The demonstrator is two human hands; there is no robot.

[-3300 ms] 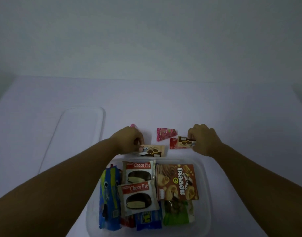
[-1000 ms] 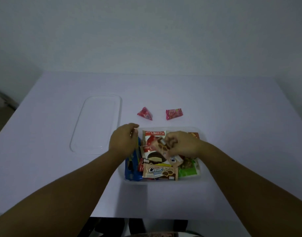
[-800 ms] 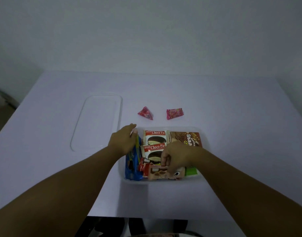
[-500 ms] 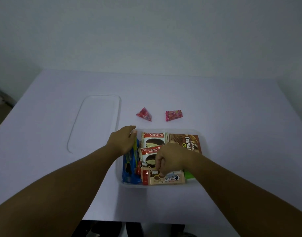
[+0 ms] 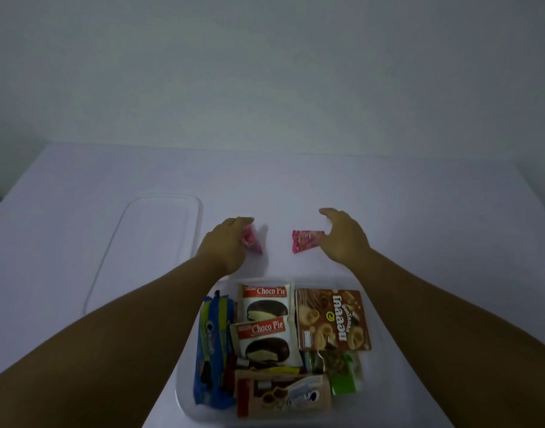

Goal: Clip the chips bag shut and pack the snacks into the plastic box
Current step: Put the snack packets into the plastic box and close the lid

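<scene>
While both arms reach over the box (image 5: pixel 184 393), each hand meets a pink candy on the white table (image 5: pixel 388 211) beyond it. Left hand (image 5: pixel 225 245) curls over the left candy (image 5: pixel 252 242), fingers touching it; whether it is gripped, I cannot tell. Right hand (image 5: pixel 342 236) is spread, thumb and fingers apart, its thumb side at the edge of the right candy (image 5: pixel 305 240). Inside the box lie two Choco Pie packs (image 5: pixel 265 301), a brown carton (image 5: pixel 331 319), a blue cookie pack (image 5: pixel 211 350), a green packet (image 5: pixel 342 372) and a beige cream pack (image 5: pixel 289 396). A clear lid (image 5: pixel 147 242) lies flat to the left of the hands.
</scene>
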